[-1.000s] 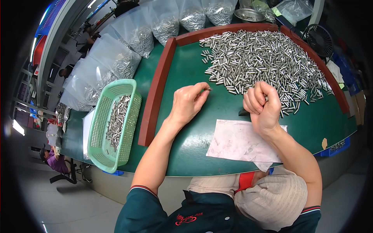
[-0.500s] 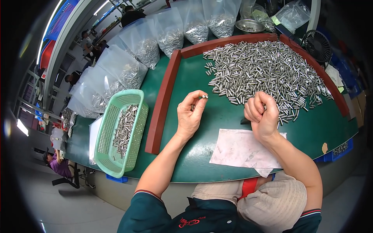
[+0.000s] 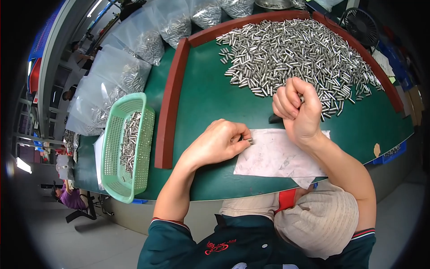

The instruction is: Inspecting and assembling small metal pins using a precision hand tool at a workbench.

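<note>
My left hand (image 3: 220, 142) is closed in a pinch on small metal pins (image 3: 250, 141), whose shiny ends poke out between thumb and fingers. It hovers at the left edge of a stained pale cloth (image 3: 280, 157) on the green table. Curled into a loose fist, my right hand (image 3: 298, 107) is above the cloth's far edge, near the heap of pins. A dark object (image 3: 275, 119) shows beneath its fingers; what the fist holds is hidden. Beyond both hands spreads a large heap of silvery cylindrical pins (image 3: 295, 58).
Red-brown bars (image 3: 171, 107) fence the heap. Left of them stands a green perforated basket (image 3: 143, 154) with pins inside. Clear bags of pins (image 3: 118, 74) line the far left edge. A black fan (image 3: 360, 27) stands at the far right. People sit in the background.
My left hand has come down toward me and right, to the cloth's edge, still pinching pins. My right fist stays near the heap. The whole view has shifted slightly.
</note>
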